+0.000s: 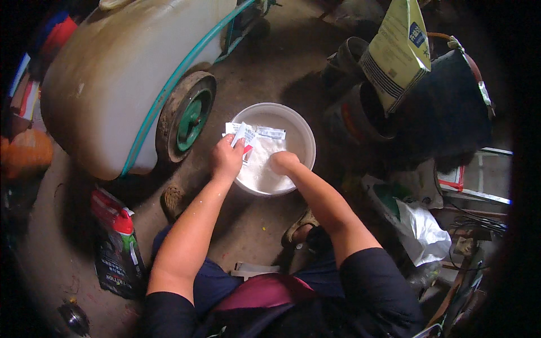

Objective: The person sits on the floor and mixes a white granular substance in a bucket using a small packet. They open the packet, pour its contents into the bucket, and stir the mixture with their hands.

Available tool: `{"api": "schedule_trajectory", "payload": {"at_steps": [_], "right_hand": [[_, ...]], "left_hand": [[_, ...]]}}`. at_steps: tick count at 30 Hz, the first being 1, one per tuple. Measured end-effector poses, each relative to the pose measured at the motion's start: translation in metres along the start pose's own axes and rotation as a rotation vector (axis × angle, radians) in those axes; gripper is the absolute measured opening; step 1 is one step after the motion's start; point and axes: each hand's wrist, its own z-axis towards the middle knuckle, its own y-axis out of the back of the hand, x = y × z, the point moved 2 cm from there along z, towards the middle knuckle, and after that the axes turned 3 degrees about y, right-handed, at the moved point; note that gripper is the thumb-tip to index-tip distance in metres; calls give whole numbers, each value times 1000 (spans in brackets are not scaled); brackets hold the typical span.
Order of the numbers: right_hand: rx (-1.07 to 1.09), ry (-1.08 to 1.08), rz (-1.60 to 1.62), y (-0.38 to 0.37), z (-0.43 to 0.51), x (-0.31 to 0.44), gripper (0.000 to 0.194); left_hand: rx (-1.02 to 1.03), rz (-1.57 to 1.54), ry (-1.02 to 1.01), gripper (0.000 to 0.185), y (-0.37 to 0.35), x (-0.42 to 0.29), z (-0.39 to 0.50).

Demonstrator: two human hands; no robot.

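A round white plastic tub (313, 145) stands on the floor before me, with white powdery material (264, 173) in its lower part. My left hand (228, 158) is at the tub's left rim, closed on several printed white packets (249, 139). Another white packet (271, 133) shows just right of them, over the tub. My right hand (284, 162) is inside the tub at the right, low by the powder. Its fingers are curled under and hidden, so whether it holds anything is not visible.
A large whitish tank (114, 76) with a green-hubbed wheel (195, 120) stands at the left. A black printed bag (116, 253) lies lower left. Dark buckets (372, 114), a yellowish paper sack (393, 55) and a big dark container (448, 105) are at the right, with a silvery bag (422, 232) below.
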Motion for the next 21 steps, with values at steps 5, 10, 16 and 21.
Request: {"api": "schedule_trajectory", "payload": {"at_steps": [5,10,16,21], "right_hand": [[14,54,-18,0,7,-1,34],[44,19,-45,-8,11,-3,37],[-29,98,-28,-13,17,-4,36],[14,33,-27,-8,8,-5,36]], "left_hand": [[-15,-20,22,31,6,-6,-1],[-61,-12,2,31,14,-10,-4],[-42,3,-16,31,17,-14,-4],[-7,-45,9,32,17,-16,-4]]}}
